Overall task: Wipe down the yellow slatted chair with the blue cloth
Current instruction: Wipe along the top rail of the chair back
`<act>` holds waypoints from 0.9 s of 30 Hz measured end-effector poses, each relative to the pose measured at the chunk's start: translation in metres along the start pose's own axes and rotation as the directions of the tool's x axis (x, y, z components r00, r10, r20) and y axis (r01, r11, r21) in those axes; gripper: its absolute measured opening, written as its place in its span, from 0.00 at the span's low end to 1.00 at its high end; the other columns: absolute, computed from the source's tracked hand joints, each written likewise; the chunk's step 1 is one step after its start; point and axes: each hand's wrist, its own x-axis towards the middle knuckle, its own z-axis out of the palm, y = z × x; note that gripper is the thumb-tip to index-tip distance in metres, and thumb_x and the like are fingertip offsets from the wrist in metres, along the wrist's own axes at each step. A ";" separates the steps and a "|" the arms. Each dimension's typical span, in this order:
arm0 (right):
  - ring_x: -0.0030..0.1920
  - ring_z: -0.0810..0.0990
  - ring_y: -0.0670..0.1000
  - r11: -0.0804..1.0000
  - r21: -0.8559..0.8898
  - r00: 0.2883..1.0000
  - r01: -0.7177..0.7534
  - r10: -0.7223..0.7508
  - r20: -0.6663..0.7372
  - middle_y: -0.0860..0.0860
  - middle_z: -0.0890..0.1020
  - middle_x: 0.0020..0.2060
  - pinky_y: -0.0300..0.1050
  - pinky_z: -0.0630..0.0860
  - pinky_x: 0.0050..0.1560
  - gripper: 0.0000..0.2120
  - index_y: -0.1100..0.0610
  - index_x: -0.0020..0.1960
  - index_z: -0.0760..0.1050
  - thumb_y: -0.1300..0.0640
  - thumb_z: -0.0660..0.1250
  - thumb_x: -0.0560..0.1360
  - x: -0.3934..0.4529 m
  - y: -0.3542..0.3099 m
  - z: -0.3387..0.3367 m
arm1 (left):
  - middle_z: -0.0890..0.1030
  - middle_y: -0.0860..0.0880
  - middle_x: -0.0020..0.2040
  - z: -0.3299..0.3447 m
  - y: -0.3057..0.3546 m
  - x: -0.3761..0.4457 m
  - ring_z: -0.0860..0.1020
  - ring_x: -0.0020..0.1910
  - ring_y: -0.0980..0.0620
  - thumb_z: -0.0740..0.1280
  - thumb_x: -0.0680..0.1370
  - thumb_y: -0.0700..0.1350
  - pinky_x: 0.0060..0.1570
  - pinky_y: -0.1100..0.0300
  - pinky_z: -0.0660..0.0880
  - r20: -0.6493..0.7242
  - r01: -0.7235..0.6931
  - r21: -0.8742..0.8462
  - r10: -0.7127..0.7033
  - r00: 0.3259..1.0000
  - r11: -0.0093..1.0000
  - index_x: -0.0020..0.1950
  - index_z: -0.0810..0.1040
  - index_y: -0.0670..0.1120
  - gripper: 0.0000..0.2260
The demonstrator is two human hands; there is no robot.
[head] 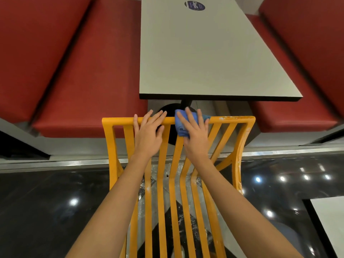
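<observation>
The yellow slatted chair (pixel 115 146) stands right below me, its top rail running across the middle of the view and its slats running down toward me. White smears show on the rail's right end and right upright. My left hand (pixel 148 134) rests on the top rail left of centre, fingers straight and spread over it. My right hand (pixel 194 135) presses the bunched blue cloth (pixel 180 125) flat against the rail's middle and the upper slats, fingers extended over the cloth. Most of the cloth is hidden under that hand.
A grey rectangular table (pixel 204 58) with a dark edge stands just beyond the chair, a round blue sticker (pixel 194 5) at its far end. Red padded benches (pixel 83 81) flank it on both sides. A glossy dark floor (pixel 46 202) lies below; another pale tabletop corner (pixel 329 220) sits lower right.
</observation>
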 end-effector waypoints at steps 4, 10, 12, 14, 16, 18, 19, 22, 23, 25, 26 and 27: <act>0.78 0.50 0.57 0.964 -0.129 0.972 0.233 -0.226 0.069 0.48 0.60 0.77 0.63 0.49 0.76 0.27 0.46 0.77 0.60 0.59 0.57 0.78 -0.021 0.026 -0.008 | 0.67 0.58 0.75 -0.002 -0.005 -0.001 0.58 0.77 0.53 0.60 0.83 0.43 0.73 0.51 0.33 0.008 -0.037 0.017 0.037 0.999 0.999 0.76 0.64 0.57 0.23; 0.77 0.54 0.61 0.993 -0.071 0.993 -0.097 0.091 -0.079 0.51 0.64 0.76 0.64 0.47 0.76 0.36 0.48 0.75 0.63 0.69 0.65 0.72 0.005 0.012 -0.007 | 0.68 0.59 0.74 0.000 -0.003 -0.001 0.59 0.76 0.53 0.61 0.82 0.42 0.73 0.50 0.34 -0.005 -0.026 -0.001 0.026 1.000 1.000 0.76 0.65 0.57 0.23; 0.76 0.58 0.61 0.999 -0.044 0.999 -0.019 0.017 -0.048 0.51 0.66 0.75 0.63 0.49 0.76 0.34 0.48 0.75 0.64 0.67 0.65 0.73 0.005 0.000 -0.003 | 0.68 0.59 0.74 0.000 -0.003 -0.002 0.59 0.76 0.53 0.61 0.82 0.41 0.73 0.51 0.33 -0.012 -0.032 0.000 0.032 0.999 0.999 0.76 0.65 0.57 0.24; 0.73 0.62 0.59 0.992 -0.073 0.994 0.105 -0.108 -0.030 0.50 0.68 0.73 0.61 0.56 0.75 0.31 0.47 0.74 0.66 0.65 0.66 0.74 -0.003 0.003 -0.006 | 0.68 0.59 0.74 0.000 -0.004 -0.002 0.59 0.76 0.53 0.62 0.82 0.41 0.73 0.51 0.33 -0.015 -0.038 0.003 0.038 0.999 0.999 0.76 0.64 0.57 0.24; 0.70 0.65 0.58 0.989 -0.104 0.993 0.106 -0.111 -0.045 0.49 0.70 0.72 0.61 0.63 0.72 0.31 0.46 0.73 0.68 0.66 0.68 0.74 -0.005 0.018 -0.014 | 0.69 0.58 0.74 0.000 -0.005 -0.002 0.59 0.76 0.53 0.63 0.81 0.41 0.73 0.50 0.34 -0.007 -0.041 0.001 0.041 0.999 0.999 0.76 0.65 0.57 0.25; 0.67 0.67 0.57 0.996 -0.073 0.992 -0.056 0.047 -0.114 0.49 0.73 0.70 0.63 0.67 0.67 0.32 0.47 0.71 0.71 0.69 0.68 0.71 0.002 0.027 -0.020 | 0.70 0.59 0.73 -0.001 -0.006 -0.001 0.60 0.75 0.54 0.64 0.80 0.40 0.73 0.51 0.33 0.000 -0.034 -0.019 0.034 0.999 0.999 0.76 0.65 0.57 0.25; 0.66 0.68 0.58 0.989 -0.042 0.983 -0.138 0.132 -0.132 0.49 0.74 0.69 0.63 0.69 0.65 0.31 0.48 0.70 0.72 0.70 0.67 0.71 0.007 0.027 -0.021 | 0.70 0.59 0.72 0.000 -0.006 0.000 0.60 0.75 0.54 0.64 0.80 0.40 0.73 0.52 0.33 0.001 -0.024 -0.031 0.024 1.000 0.999 0.75 0.66 0.57 0.26; 0.64 0.67 0.59 0.985 0.008 0.982 -0.172 0.172 -0.074 0.47 0.74 0.68 0.60 0.69 0.64 0.30 0.48 0.69 0.73 0.70 0.64 0.71 0.019 0.007 -0.016 | 0.72 0.59 0.70 0.001 -0.005 0.001 0.62 0.74 0.54 0.64 0.79 0.38 0.73 0.52 0.32 -0.018 -0.002 -0.051 0.002 1.000 0.999 0.74 0.68 0.57 0.26; 0.64 0.66 0.58 0.993 0.021 0.992 -0.119 0.120 -0.044 0.46 0.73 0.69 0.57 0.69 0.64 0.31 0.47 0.70 0.72 0.70 0.65 0.71 0.017 0.000 -0.013 | 0.73 0.59 0.70 0.002 -0.005 0.001 0.62 0.73 0.54 0.64 0.79 0.37 0.73 0.53 0.33 -0.026 -0.002 -0.050 0.000 1.000 0.999 0.74 0.68 0.57 0.26; 0.62 0.67 0.57 1.000 0.011 1.000 0.014 -0.014 -0.026 0.46 0.72 0.70 0.54 0.69 0.61 0.31 0.45 0.70 0.71 0.68 0.69 0.72 0.004 -0.005 -0.009 | 0.73 0.59 0.69 0.003 -0.006 0.001 0.63 0.72 0.53 0.64 0.79 0.36 0.73 0.52 0.33 -0.032 -0.014 -0.044 0.013 0.999 0.999 0.74 0.68 0.58 0.27; 0.61 0.69 0.57 0.998 -0.021 0.997 0.061 -0.062 -0.038 0.46 0.73 0.70 0.53 0.69 0.59 0.31 0.45 0.70 0.72 0.67 0.70 0.72 -0.003 0.000 -0.008 | 0.73 0.58 0.69 0.004 -0.006 0.001 0.64 0.72 0.53 0.64 0.78 0.36 0.73 0.52 0.34 -0.032 -0.019 -0.044 0.018 0.999 0.999 0.74 0.68 0.58 0.27; 0.60 0.70 0.57 0.996 -0.051 0.995 0.072 -0.076 -0.064 0.47 0.73 0.69 0.53 0.70 0.57 0.31 0.46 0.70 0.72 0.67 0.70 0.71 -0.009 0.008 -0.008 | 0.74 0.58 0.68 0.003 -0.007 0.001 0.64 0.71 0.53 0.64 0.78 0.36 0.73 0.51 0.34 -0.031 -0.021 -0.046 0.020 0.999 0.999 0.74 0.68 0.57 0.27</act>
